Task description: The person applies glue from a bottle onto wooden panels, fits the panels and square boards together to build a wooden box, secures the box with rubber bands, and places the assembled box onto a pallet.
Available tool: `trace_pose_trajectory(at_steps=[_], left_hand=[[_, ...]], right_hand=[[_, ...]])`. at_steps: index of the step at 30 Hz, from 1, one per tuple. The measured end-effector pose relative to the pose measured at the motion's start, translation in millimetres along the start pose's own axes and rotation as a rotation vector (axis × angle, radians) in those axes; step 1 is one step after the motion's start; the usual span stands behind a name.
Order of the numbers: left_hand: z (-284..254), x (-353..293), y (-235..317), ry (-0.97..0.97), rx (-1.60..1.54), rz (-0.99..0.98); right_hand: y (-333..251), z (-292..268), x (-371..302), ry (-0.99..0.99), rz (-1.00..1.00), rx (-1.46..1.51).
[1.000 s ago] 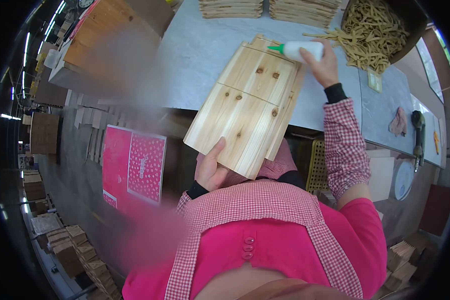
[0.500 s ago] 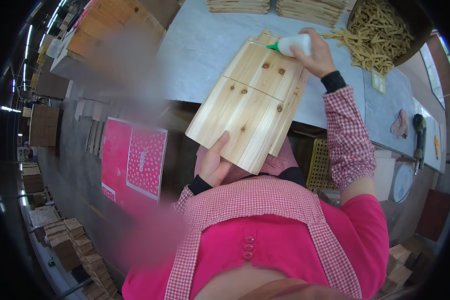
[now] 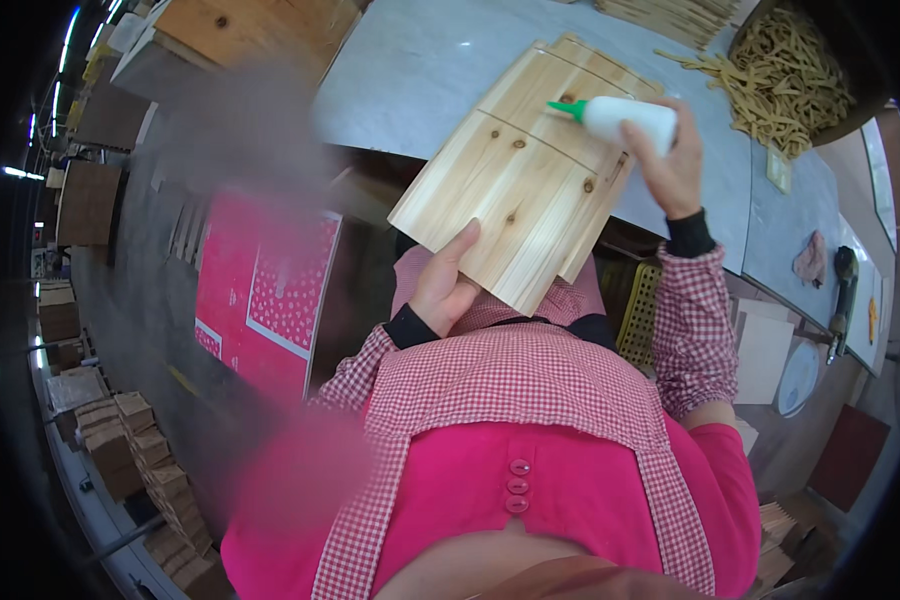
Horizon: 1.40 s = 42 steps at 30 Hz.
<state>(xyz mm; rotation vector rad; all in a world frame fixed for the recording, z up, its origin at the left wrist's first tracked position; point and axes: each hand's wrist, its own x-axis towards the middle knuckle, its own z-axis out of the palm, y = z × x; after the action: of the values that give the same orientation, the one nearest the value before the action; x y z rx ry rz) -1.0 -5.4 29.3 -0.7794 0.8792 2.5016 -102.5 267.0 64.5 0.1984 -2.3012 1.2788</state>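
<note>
My left hand (image 3: 444, 284) grips the near left end of a pale, knotty wooden panel (image 3: 505, 190), thumb on top and the other fingers partly hidden beneath it. The panel slants away from my lap, its far end over the table. Grooves run across its face, and a second board edge shows under its right side. Closed round a white squeeze bottle (image 3: 630, 123) with a green nozzle, my right hand (image 3: 673, 165) is above the panel's far right part. The bottle lies nearly level, its nozzle pointing left over the wood. Whether the tip touches the panel I cannot tell.
The pale table (image 3: 380, 95) carries a stack of wooden pieces (image 3: 670, 14) at the back and a heap of tan strips (image 3: 785, 80) in a container. Farther right lie a cloth (image 3: 811, 258) and a dark hand tool (image 3: 843, 290). A pink board (image 3: 232, 290) stands left.
My right hand has drawn the bottle back from the panel's far groove, toward me and to the right. My left hand keeps its hold on the panel, and the view has shifted slightly.
</note>
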Motion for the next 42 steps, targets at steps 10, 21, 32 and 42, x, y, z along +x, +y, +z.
trace_pose_trajectory(at_steps=[10,21,32,42], left_hand=[[-10,7,-2,-0.045,-0.035,-0.065],[-6,7,-1,0.005,-0.004,-0.065],[-18,14,8,-0.124,-0.049,-0.062],[-10,8,14,-0.105,-0.031,-0.125]], right_hand=[[-21,71,11,-0.119,-0.148,0.051],[-24,-47,-36,-0.207,-0.207,-0.130],[3,-73,-79,0.422,0.385,0.454],[66,-50,-5,0.592,0.416,0.404]])
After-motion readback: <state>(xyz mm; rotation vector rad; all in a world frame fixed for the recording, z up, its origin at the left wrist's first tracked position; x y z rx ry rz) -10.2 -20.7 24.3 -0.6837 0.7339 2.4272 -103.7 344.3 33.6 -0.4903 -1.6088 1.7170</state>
